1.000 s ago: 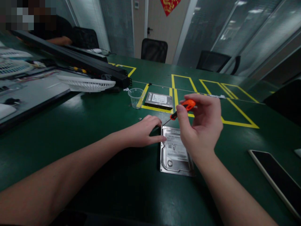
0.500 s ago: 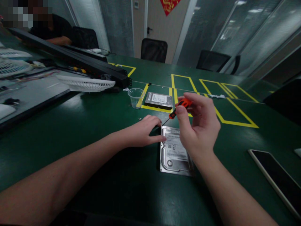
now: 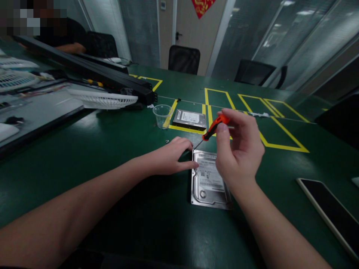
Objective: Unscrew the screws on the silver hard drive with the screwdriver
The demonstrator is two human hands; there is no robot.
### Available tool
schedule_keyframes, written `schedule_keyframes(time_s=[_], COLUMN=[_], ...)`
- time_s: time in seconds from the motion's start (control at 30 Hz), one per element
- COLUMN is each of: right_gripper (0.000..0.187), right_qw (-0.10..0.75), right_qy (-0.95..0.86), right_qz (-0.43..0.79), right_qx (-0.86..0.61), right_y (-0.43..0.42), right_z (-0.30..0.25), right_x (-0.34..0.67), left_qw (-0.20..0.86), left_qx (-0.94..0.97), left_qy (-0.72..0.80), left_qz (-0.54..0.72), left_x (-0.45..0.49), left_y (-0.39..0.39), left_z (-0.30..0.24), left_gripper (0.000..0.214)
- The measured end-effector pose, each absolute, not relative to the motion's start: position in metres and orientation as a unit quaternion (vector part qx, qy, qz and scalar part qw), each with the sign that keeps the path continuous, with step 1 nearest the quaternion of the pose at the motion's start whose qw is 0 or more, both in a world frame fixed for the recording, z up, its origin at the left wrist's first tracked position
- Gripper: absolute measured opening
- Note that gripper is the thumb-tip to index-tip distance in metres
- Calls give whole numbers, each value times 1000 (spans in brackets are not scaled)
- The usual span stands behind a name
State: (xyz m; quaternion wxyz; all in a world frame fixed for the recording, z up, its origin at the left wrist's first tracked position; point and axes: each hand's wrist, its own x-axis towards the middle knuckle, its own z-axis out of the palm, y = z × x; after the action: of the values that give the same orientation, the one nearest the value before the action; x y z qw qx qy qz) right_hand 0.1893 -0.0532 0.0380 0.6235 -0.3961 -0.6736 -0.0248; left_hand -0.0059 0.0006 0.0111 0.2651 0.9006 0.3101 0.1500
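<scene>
A silver hard drive [image 3: 209, 177] lies flat on the green table, label side up. My left hand [image 3: 176, 157] steadies its far left corner, the thumb on the top and the fingers along the edge. In my right hand [image 3: 239, 147] is a red and black screwdriver [image 3: 212, 129], its handle pinched between thumb and fingers. The thin shaft slants down to the left, with the tip at the drive's far left corner. My right hand covers part of the drive's right side. Whether the tip sits in a screw is too small to tell.
Beyond my hands are a second hard drive [image 3: 190, 118] inside yellow tape and a clear plastic cup [image 3: 162, 116]. A small metal piece [image 3: 167, 141] lies nearby. A phone [image 3: 331, 213] is at right; fan parts [image 3: 103, 100] and a long black housing are at left. Someone sits at far left.
My right thumb and fingers have shifted slightly to the right on the screwdriver handle, and the handle shows more. My left hand and the hard drive have stayed put.
</scene>
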Motion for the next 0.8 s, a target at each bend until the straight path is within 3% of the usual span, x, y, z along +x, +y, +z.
schedule_keyframes(time_s=[0.23, 0.8], right_gripper=[30, 35], right_qw=[647, 605], right_qy=[-659, -691], right_qz=[23, -32], right_qx=[-384, -395], right_y=[-51, -56], right_z=[35, 40], right_x=[187, 191], left_qw=[265, 259], left_qx=[900, 904], left_qy=[312, 301], left_qz=[149, 160], left_x=[-6, -6], left_y=[1, 2], left_z=[12, 9], left_gripper=[44, 39])
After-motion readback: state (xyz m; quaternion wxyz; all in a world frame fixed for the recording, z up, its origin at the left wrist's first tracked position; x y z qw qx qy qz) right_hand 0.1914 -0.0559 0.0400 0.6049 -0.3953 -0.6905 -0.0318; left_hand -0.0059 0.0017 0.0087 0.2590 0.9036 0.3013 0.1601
